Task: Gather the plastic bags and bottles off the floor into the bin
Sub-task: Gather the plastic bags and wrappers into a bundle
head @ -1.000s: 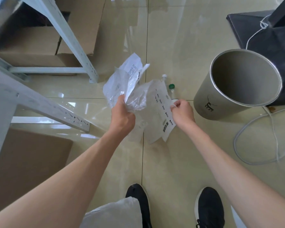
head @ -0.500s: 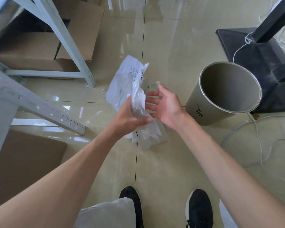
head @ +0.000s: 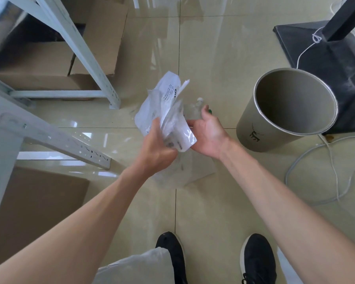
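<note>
One head-worn wide-angle view looks steeply down past both forearms onto the floor.

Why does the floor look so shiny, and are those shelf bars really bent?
Head view: the glossy floor mirrors bright light as white streaks and patches; the wide-angle lens splays the shelf bars outward; the bags in the left hand look slightly smeared by motion, while the bin stays sharp.

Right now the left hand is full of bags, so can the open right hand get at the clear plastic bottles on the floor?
Probably yes. The right hand is open and the clear plastic bottles lie just past its fingertips; only the crumpled plastic bags in the left hand crowd one side.
</note>
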A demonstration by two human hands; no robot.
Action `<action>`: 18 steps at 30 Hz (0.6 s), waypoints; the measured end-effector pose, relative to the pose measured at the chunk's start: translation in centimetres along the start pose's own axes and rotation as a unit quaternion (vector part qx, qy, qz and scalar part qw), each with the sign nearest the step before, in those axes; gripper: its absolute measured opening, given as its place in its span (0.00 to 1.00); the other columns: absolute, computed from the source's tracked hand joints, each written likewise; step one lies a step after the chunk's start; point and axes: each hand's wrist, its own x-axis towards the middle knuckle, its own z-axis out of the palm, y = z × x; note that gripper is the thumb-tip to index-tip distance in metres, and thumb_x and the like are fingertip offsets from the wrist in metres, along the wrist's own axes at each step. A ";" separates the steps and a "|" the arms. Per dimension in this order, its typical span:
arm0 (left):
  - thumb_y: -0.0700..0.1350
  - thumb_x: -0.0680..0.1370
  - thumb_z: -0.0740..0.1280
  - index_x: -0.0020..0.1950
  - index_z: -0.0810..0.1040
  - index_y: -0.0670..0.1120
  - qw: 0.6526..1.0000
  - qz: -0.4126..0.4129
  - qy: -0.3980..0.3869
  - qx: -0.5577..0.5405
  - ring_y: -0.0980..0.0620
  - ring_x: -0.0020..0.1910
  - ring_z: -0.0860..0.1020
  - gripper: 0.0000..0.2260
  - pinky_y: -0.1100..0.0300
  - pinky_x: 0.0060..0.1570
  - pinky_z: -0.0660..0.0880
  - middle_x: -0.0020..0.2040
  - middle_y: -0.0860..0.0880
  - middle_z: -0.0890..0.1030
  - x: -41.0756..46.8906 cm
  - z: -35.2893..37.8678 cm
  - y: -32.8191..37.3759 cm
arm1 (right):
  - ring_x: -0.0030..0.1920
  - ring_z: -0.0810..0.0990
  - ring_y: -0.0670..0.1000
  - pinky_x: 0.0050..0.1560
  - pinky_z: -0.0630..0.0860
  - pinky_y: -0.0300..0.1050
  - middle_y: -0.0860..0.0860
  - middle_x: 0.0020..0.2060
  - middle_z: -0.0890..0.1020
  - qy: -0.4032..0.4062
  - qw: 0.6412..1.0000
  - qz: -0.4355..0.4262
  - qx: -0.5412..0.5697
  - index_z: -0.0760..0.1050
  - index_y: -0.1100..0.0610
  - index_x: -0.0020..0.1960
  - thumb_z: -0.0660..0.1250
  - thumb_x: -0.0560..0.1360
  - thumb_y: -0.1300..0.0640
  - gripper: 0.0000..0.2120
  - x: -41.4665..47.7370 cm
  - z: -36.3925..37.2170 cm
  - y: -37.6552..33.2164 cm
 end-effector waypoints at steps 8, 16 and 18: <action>0.29 0.71 0.57 0.62 0.68 0.46 0.994 -0.021 0.084 0.061 0.45 0.35 0.73 0.22 0.55 0.26 0.71 0.41 0.47 0.74 0.8 -0.9 -1.4 | 0.38 0.82 0.56 0.44 0.79 0.47 0.58 0.40 0.82 0.283 0.951 -0.085 -0.088 0.75 0.63 0.51 0.54 0.83 0.53 0.16 2.5 -3.7 1.0; 0.29 0.72 0.59 0.57 0.68 0.49 0.980 -0.046 0.183 0.071 0.55 0.33 0.71 0.20 0.72 0.22 0.68 0.39 0.51 0.73 1.4 -2.9 -4.2 | 0.57 0.80 0.60 0.48 0.73 0.44 0.58 0.53 0.80 0.461 0.802 0.040 -0.377 0.72 0.64 0.64 0.71 0.71 0.62 0.23 5.9 -13.9 8.4; 0.29 0.72 0.60 0.58 0.70 0.47 0.977 -0.047 0.199 0.066 0.56 0.34 0.72 0.19 0.73 0.22 0.69 0.41 0.50 0.75 1.4 -2.8 -4.6 | 0.64 0.76 0.61 0.63 0.72 0.49 0.58 0.60 0.77 0.447 0.801 0.067 -0.393 0.62 0.64 0.71 0.74 0.69 0.58 0.36 6.7 -14.6 9.6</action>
